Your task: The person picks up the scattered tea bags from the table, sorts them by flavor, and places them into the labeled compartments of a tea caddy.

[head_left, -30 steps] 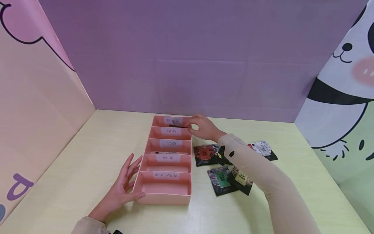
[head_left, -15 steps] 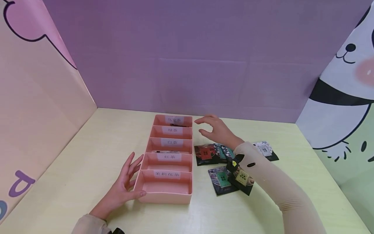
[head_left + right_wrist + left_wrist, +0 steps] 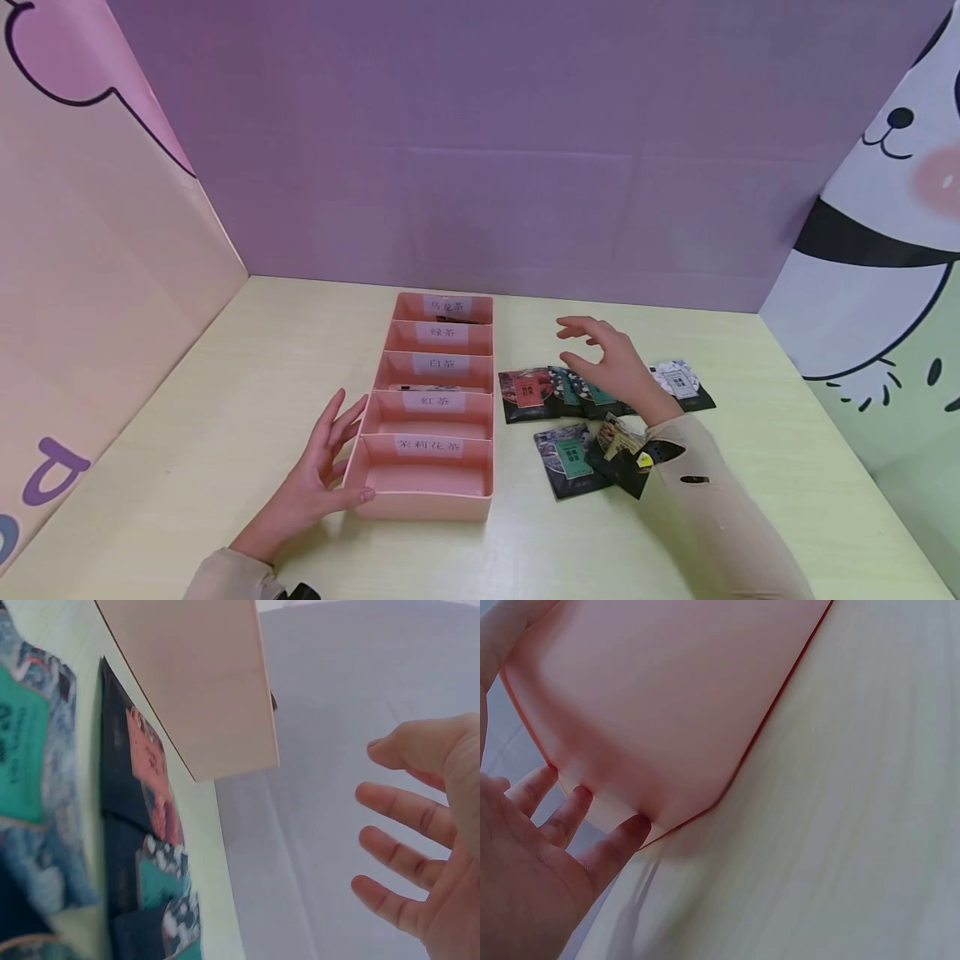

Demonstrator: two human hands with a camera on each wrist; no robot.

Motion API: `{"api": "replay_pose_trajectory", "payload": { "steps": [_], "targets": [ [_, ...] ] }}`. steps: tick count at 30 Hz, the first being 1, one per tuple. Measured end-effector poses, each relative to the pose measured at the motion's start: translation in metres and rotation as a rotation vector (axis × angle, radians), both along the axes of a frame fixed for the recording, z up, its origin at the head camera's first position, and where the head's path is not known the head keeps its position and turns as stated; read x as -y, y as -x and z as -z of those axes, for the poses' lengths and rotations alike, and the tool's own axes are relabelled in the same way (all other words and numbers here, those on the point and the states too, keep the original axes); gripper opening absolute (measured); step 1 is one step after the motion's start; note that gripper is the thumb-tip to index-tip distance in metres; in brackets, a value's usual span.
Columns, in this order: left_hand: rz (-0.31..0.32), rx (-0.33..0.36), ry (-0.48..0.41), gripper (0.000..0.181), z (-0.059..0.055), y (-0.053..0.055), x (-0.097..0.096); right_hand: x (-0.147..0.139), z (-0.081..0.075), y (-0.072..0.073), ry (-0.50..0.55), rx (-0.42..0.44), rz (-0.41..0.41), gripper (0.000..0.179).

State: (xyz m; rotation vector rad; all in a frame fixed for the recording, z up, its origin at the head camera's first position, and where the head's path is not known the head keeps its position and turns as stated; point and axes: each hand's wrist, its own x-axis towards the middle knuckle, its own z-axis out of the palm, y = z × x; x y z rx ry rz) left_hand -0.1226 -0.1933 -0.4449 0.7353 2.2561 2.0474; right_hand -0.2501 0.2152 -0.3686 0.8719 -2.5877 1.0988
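Note:
A pink divided box (image 3: 423, 510) stands on the table, each compartment bearing a white label in Chinese. Dark tea bag packets show in the oolong compartment (image 3: 459, 320) at the back and in the white tea compartment (image 3: 427, 388). My left hand (image 3: 315, 479) rests at the box's front left corner, its fingertips touching the side wall and the thumb at the front. To the right of the box, my right hand (image 3: 611, 358) hovers with spread, slightly bent fingers and holds nothing. Beneath and beside it lie a red-labelled packet (image 3: 528, 393) and teal-labelled packets (image 3: 597, 395).
Nearer the front are a green-labelled packet (image 3: 572, 458) and a yellow-labelled packet (image 3: 621, 446), which overlap. A white-labelled packet (image 3: 681, 383) lies farther right. A purple backdrop (image 3: 517, 208) rises behind the table (image 3: 172, 417), with printed panels at both sides.
My right hand has let go at the oolong compartment and moved right and toward me, over the packets. The packet stays in the compartment. My left hand keeps its place at the box.

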Motion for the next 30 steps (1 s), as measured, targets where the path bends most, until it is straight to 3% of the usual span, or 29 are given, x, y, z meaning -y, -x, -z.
{"api": "replay_pose_trajectory", "payload": {
  "steps": [9,20,30],
  "targets": [
    [0.0,0.005,0.006,0.114,-0.002,0.0,0.0,-0.028,0.018,-0.022,0.028,0.049,0.068,0.044],
    [0.017,-0.014,-0.009,0.114,0.001,0.001,-0.001,-0.06,0.021,-0.044,-0.094,0.109,0.134,0.04],
    [0.001,-0.008,0.0,0.113,-0.002,-0.001,-0.001,-0.08,0.018,-0.059,-0.247,0.313,0.165,0.046]
  ]
}}
